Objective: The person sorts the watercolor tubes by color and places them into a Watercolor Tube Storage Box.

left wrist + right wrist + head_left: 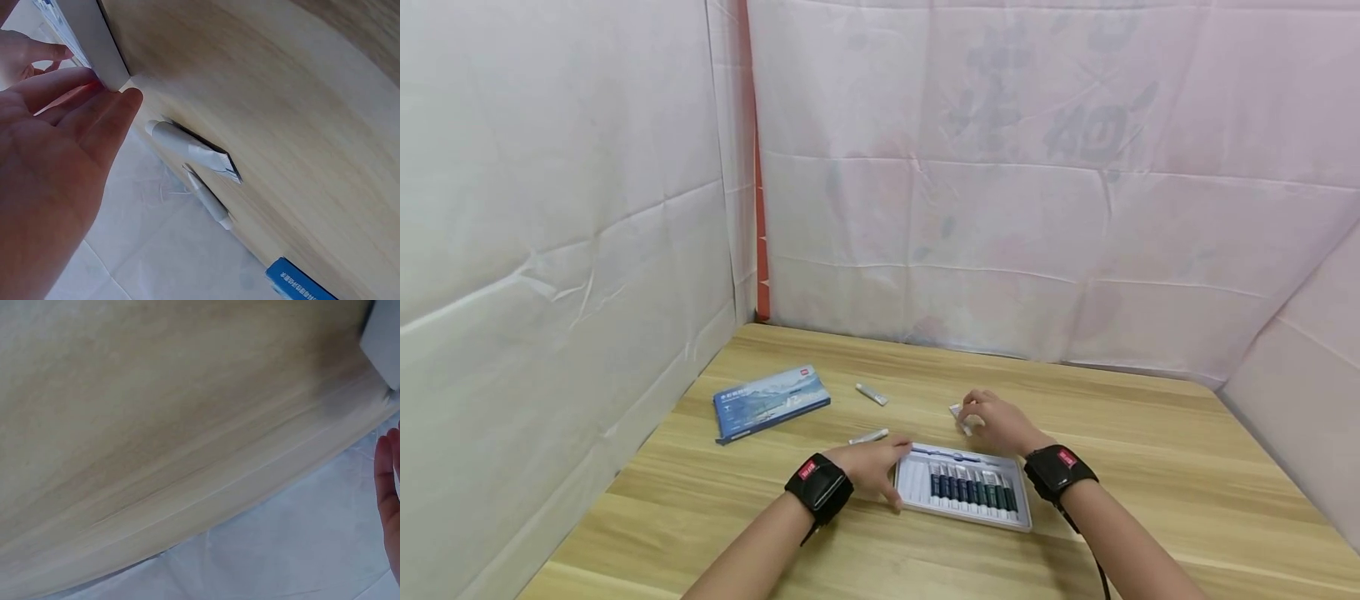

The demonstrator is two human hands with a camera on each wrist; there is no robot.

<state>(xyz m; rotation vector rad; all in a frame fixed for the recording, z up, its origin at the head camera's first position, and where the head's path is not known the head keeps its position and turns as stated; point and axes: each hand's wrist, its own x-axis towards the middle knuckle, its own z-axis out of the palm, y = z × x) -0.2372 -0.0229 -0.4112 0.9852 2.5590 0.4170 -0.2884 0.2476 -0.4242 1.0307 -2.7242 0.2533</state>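
A white plastic tray (904, 492) lies on the table, holding a row of dark-banded paint tubes (973, 490) and a thin blue-handled brush (951, 455) along its far side. My left hand (871, 467) grips the tray's left end, thumb at the near corner and fingers at the far one. Beyond the tray, the curled fingers of my right hand (996, 423) pinch a small white-and-grey paint tube (955, 409), partly covered by them. Only the edge of the right hand (390, 494) enters the right wrist view, beside the tray's corner (384, 347).
One loose paint tube (868, 437) lies just left of the tray, close to my left hand. Another tube (872, 394) sits farther back. At the left lies a flat blue paint box (771, 402). White cloth (1000, 208) hangs behind the wooden table (1150, 433).
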